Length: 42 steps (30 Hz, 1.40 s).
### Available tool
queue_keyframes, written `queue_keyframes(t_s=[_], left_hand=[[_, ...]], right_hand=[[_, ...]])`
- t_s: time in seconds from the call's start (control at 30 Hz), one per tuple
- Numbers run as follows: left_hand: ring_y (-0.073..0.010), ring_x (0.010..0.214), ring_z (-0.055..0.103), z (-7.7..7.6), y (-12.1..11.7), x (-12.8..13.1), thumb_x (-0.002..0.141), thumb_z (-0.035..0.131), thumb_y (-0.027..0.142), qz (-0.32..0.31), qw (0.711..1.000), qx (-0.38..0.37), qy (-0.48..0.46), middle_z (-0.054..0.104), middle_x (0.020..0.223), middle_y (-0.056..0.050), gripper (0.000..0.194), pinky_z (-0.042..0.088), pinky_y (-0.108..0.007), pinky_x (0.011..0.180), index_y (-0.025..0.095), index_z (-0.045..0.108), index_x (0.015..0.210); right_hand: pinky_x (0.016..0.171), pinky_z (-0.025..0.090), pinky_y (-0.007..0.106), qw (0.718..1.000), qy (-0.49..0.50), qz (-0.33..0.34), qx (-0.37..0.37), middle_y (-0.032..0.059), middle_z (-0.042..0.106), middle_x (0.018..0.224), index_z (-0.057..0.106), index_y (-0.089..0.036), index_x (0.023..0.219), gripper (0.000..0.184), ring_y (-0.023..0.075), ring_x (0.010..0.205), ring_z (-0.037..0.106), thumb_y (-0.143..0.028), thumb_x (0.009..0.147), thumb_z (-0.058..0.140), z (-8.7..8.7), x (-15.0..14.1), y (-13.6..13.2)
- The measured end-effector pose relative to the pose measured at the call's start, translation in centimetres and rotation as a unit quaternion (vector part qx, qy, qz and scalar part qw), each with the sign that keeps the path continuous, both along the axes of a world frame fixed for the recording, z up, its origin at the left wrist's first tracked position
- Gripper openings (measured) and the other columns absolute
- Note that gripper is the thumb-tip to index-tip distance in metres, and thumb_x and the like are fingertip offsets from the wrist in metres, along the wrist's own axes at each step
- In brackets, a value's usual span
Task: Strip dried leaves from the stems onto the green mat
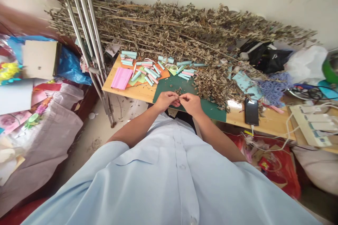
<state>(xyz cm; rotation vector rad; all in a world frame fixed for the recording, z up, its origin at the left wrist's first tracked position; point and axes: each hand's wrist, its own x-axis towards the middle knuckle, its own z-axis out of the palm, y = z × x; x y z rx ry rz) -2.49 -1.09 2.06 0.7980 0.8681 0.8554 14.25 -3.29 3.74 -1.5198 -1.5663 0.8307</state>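
My left hand (167, 101) and my right hand (191, 103) meet over the front part of a green cutting mat (171, 85). The fingertips of both are pinched together around a small brownish piece that looks like dried leaf (179, 98); the fingers hide most of it. Just behind the left fingers lie loose leaf crumbs (179, 90). To the right of my hands, a heap of dried leaves (213, 86) covers part of the mat. Several blue and pink paper rolls (136, 76) lie to the left and behind.
Long dried plant stalks (163, 30) are piled along the wall. A pink paper stack (121, 78) lies at the table's left end, beside metal crutches (91, 31). On the right are a phone (251, 111) on a cable, purple yarn (274, 86) and a power strip (311, 124).
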Motion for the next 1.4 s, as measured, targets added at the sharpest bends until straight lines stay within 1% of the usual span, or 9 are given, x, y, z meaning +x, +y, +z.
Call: queue_keyframes(t_s=[0.23, 0.43, 0.73, 0.93, 1.07, 1.17, 1.23, 1.3, 1.4], left_hand=[[-0.0188, 0.061, 0.072, 0.0, 0.0, -0.5, 0.071, 0.086, 0.037, -0.01, 0.999, -0.01, -0.029, 0.074, 0.074, -0.011, 0.042, 0.059, -0.029, 0.061, 0.008, 0.065, 0.093], [-0.0186, 0.064, 0.073, -0.2, 0.0, -0.6, 0.069, 0.088, 0.037, 0.0, 0.998, -0.008, -0.067, 0.074, 0.076, -0.01, 0.044, 0.06, -0.03, 0.065, 0.008, 0.066, 0.093], [-0.0189, 0.064, 0.073, -0.2, -0.1, -0.7, 0.066, 0.089, 0.041, 0.002, 0.998, -0.01, -0.065, 0.072, 0.076, -0.007, 0.049, 0.06, -0.032, 0.066, 0.01, 0.063, 0.094], [-0.0189, 0.067, 0.073, -0.5, -0.1, -0.4, 0.067, 0.088, 0.04, 0.041, 0.998, 0.017, -0.049, 0.072, 0.08, -0.007, 0.046, 0.061, -0.032, 0.067, 0.01, 0.063, 0.094], [-0.0162, 0.065, 0.071, -0.5, 0.3, -0.3, 0.076, 0.08, 0.031, 0.069, 0.993, 0.074, 0.056, 0.07, 0.076, -0.005, 0.03, 0.059, -0.029, 0.063, 0.011, 0.066, 0.094], [-0.0147, 0.07, 0.07, 0.0, 1.1, -0.5, 0.083, 0.069, 0.021, 0.062, 0.963, 0.171, 0.2, 0.072, 0.085, -0.005, 0.014, 0.058, -0.028, 0.066, 0.014, 0.072, 0.095], [-0.0162, 0.085, 0.07, 0.6, 1.6, -0.6, 0.084, 0.065, 0.014, 0.053, 0.914, 0.274, 0.294, 0.073, 0.095, -0.005, 0.016, 0.058, -0.03, 0.081, 0.018, 0.075, 0.095], [-0.0178, 0.099, 0.069, 1.1, 2.1, -0.8, 0.084, 0.062, 0.009, 0.026, 0.868, 0.356, 0.345, 0.074, 0.1, -0.005, 0.024, 0.055, -0.032, 0.094, 0.02, 0.077, 0.098], [-0.0191, 0.105, 0.068, 1.4, 2.5, -0.9, 0.086, 0.059, 0.009, -0.012, 0.838, 0.394, 0.378, 0.075, 0.104, -0.005, 0.028, 0.053, -0.033, 0.099, 0.021, 0.077, 0.102]], right_hand=[[0.068, 0.062, 0.037, 0.972, 0.205, -0.04, -0.107, 0.001, 0.074, 0.069, 0.074, -0.021, 0.077, 0.013, 0.0201, 0.065, 0.071, -0.032, 0.07, 0.073, -0.8, -0.7, 0.4], [0.068, 0.064, 0.039, 0.946, 0.282, -0.075, -0.141, 0.0007, 0.074, 0.069, 0.071, -0.022, 0.077, 0.015, 0.0204, 0.063, 0.071, -0.032, 0.067, 0.076, -1.3, -1.2, 0.3], [0.067, 0.062, 0.038, 0.948, 0.272, -0.12, -0.117, -0.0006, 0.069, 0.065, 0.069, -0.021, 0.078, 0.018, 0.0191, 0.061, 0.069, -0.034, 0.068, 0.076, -1.1, -1.1, 0.7], [0.072, 0.059, 0.037, 0.983, 0.138, -0.111, -0.046, 0.0019, 0.072, 0.072, 0.071, -0.02, 0.084, 0.017, 0.0205, 0.069, 0.071, -0.035, 0.075, 0.069, -0.7, 0.4, 1.1], [0.082, 0.058, 0.037, 0.997, 0.027, -0.068, 0.015, 0.004, 0.075, 0.086, 0.074, -0.021, 0.086, 0.015, 0.0204, 0.08, 0.07, -0.029, 0.079, 0.064, -0.6, 1.2, 1.3], [0.091, 0.056, 0.038, 0.998, -0.013, -0.016, 0.067, 0.0049, 0.076, 0.099, 0.076, -0.023, 0.087, 0.015, 0.0212, 0.094, 0.07, -0.025, 0.082, 0.061, -0.8, 1.2, 1.5], [0.094, 0.056, 0.039, 0.997, -0.022, 0.017, 0.065, 0.0044, 0.076, 0.105, 0.077, -0.024, 0.093, 0.02, 0.0214, 0.099, 0.07, -0.021, 0.084, 0.06, -0.9, 1.0, 1.6], [0.096, 0.056, 0.04, 0.998, -0.027, 0.04, 0.05, 0.0036, 0.076, 0.11, 0.077, -0.024, 0.102, 0.026, 0.0215, 0.102, 0.071, -0.018, 0.085, 0.058, -1.0, 0.9, 1.7], [0.1, 0.055, 0.041, 0.997, -0.047, 0.045, 0.042, 0.003, 0.076, 0.115, 0.075, -0.025, 0.111, 0.033, 0.0217, 0.106, 0.071, -0.016, 0.087, 0.054, -0.7, 1.0, 1.6]])
